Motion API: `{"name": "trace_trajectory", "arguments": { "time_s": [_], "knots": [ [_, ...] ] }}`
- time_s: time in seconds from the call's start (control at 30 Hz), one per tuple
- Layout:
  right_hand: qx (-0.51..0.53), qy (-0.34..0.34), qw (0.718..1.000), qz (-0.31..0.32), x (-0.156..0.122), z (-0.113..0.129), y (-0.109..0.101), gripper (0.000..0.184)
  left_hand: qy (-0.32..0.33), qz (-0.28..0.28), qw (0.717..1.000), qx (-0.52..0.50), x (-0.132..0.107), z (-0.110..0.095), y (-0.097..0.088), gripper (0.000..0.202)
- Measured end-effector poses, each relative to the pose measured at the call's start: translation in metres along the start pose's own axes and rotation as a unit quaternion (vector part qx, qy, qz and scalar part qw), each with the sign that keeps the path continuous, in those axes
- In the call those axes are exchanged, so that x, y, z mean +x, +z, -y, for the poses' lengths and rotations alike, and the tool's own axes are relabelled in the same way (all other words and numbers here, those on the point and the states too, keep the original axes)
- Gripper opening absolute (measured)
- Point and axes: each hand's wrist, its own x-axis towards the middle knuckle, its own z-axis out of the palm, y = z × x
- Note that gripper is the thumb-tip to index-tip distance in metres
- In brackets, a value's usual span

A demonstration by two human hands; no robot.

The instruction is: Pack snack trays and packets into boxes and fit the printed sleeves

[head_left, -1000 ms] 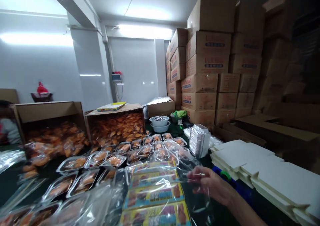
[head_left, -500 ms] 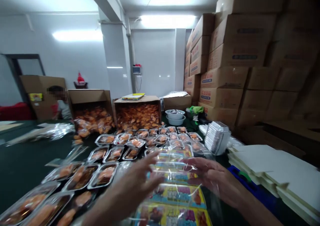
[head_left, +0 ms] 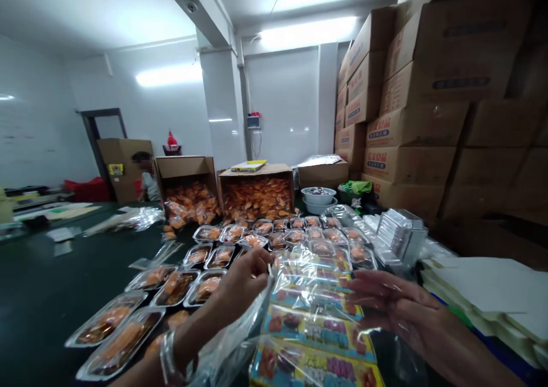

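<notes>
My left hand (head_left: pixel 242 281) pinches the top edge of a transparent plastic bag (head_left: pixel 233 347), and a silver bangle (head_left: pixel 168 358) sits on that wrist. My right hand (head_left: pixel 396 307) lies with fingers spread against the film, holding nothing firmly. Between them, a row of colourful printed food cards (head_left: pixel 317 324) lies under the plastic. Foil trays of orange food under transparent lids (head_left: pixel 175 289) crowd the table to the left and ahead of my hands.
Open cartons of orange food (head_left: pixel 257 198) stand beyond the trays, near white bowls (head_left: pixel 318 198) and stacked foil trays (head_left: pixel 400 237). Flat white cartons (head_left: pixel 483 287) lie right, below tall stacked cardboard boxes (head_left: pixel 417 124). A co-worker (head_left: pixel 145 178) stands at the back left.
The view has swung left, showing more of the room. My left hand has closed on the bag's edge, and the film has lifted toward it. My right hand stays spread.
</notes>
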Motion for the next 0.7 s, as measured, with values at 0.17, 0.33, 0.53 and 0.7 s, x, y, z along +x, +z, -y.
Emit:
{"name": "trace_trajectory", "arguments": {
  "time_s": [0.17,0.33,0.53,0.7],
  "knots": [
    [-0.134,-0.082,0.987,0.005,0.017,0.01,0.054,0.045,0.066,0.104,0.992,0.017,0.006,-0.067,0.011,0.061],
    [-0.485,-0.203,0.847,0.079,0.04,0.021,0.122,0.045,-0.042,0.128,0.983,-0.123,0.041,-0.069,0.007,0.067],
    [-0.461,-0.385,0.766,0.232,0.065,0.028,0.13,0.026,-0.053,0.114,0.971,-0.205,0.03,-0.062,-0.058,0.018],
    [-0.681,-0.493,0.525,0.133,0.083,-0.003,0.143,0.044,-0.062,0.087,0.962,-0.251,0.018,-0.061,-0.096,0.034]
  ]
}}
